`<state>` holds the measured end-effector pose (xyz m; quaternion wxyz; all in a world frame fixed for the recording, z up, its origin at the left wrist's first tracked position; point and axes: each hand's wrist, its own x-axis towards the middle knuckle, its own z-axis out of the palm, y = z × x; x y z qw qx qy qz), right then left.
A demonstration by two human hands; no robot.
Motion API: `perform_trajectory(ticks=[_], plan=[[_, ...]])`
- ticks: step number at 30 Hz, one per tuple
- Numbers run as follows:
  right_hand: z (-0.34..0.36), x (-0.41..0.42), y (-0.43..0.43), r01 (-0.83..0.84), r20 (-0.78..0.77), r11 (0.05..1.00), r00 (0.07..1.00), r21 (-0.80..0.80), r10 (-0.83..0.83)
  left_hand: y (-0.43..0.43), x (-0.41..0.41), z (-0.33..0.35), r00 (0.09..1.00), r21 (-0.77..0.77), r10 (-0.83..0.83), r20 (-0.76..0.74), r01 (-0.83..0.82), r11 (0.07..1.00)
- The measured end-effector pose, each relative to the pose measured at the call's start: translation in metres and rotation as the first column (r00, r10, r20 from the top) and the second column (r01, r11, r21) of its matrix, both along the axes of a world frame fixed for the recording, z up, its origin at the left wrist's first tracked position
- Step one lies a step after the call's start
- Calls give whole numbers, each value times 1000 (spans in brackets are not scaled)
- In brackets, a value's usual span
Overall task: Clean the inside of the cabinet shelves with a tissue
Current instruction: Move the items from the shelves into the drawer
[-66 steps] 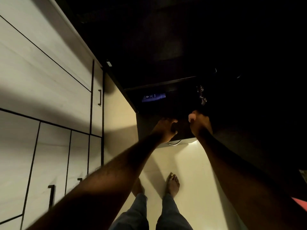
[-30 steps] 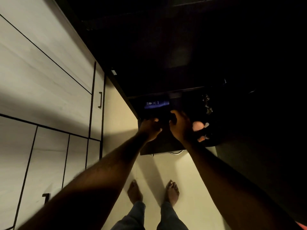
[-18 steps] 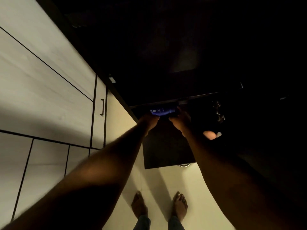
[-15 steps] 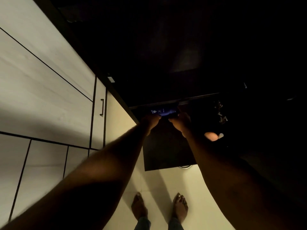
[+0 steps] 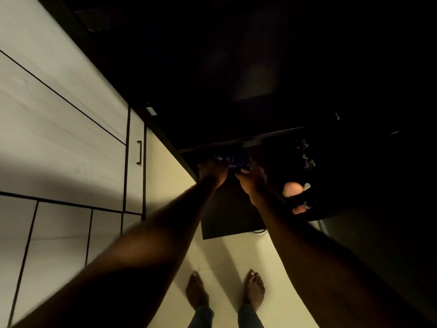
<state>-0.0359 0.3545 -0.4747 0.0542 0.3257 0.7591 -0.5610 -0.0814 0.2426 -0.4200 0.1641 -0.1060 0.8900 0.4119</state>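
Inside the dark cabinet, a shelf board (image 5: 230,216) juts out at hand height. On its far left part lies a blue-purple packet or bottle (image 5: 233,160), mostly in shadow. My left hand (image 5: 211,171) curls its fingers over the packet's left end. My right hand (image 5: 251,179) grips its right end, fingertips bent in toward it. No tissue can be made out in the gloom.
Pink rounded cosmetic items (image 5: 292,189) and a glinting metal thing (image 5: 306,158) sit on the shelf right of my hands. Pale wardrobe doors (image 5: 71,138) with a dark handle (image 5: 139,152) line the left. My bare feet (image 5: 197,292) stand on a cream floor.
Both hands moved from the shelf's front edge deeper in to the blue packet and now close over it. The view has tilted upward.
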Motion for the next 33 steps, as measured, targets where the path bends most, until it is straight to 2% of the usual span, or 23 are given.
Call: perform_trajectory(ticks=[4, 6, 8, 10, 12, 14, 16, 18, 20, 24, 27, 33], plan=[[7, 24, -7, 176, -9, 961, 983, -214, -182, 1, 12, 13, 994, -86, -24, -102, 15, 996], [13, 39, -8, 197, 15, 931, 979, -306, -203, 0, 22, 24, 986, -87, -31, -162, 17, 996], [19, 56, -7, 144, 60, 968, 989, -208, -134, 3, 35, 34, 978, -45, -79, -191, 72, 996], [28, 75, -5, 62, 97, 997, 993, 35, -65, 9, 50, 45, 962, 6, -173, -213, 178, 984], [44, 93, -3, 14, 92, 959, 995, 283, -41, 15, 64, 56, 931, 51, -276, -240, 296, 954], [62, 106, 1, -19, 72, 888, 997, 459, -16, 23, 74, 65, 883, 97, -382, -272, 420, 902], [79, 114, 10, 4, 21, 887, 1000, 461, -15, 34, 82, 71, 853, 180, -455, -257, 504, 845], [91, 117, 22, 45, -64, 930, 998, 364, -23, 44, 88, 75, 792, 151, -552, -263, 598, 787], [98, 118, 35, 30, -121, 924, 993, 381, 18, 51, 91, 78, 743, 101, -624, -240, 659, 746], [101, 124, 65, -84, -20, 847, 994, 525, 111, 64, 91, 82, 637, -20, -750, -179, 760, 650], [94, 125, 82, -147, 73, 834, 989, 532, 128, 69, 92, 85, 592, -64, -788, -168, 791, 608], [101, 125, 91, -175, 32, 908, 984, 381, 176, 65, 88, 76, 615, -176, -778, -126, 758, 628]])
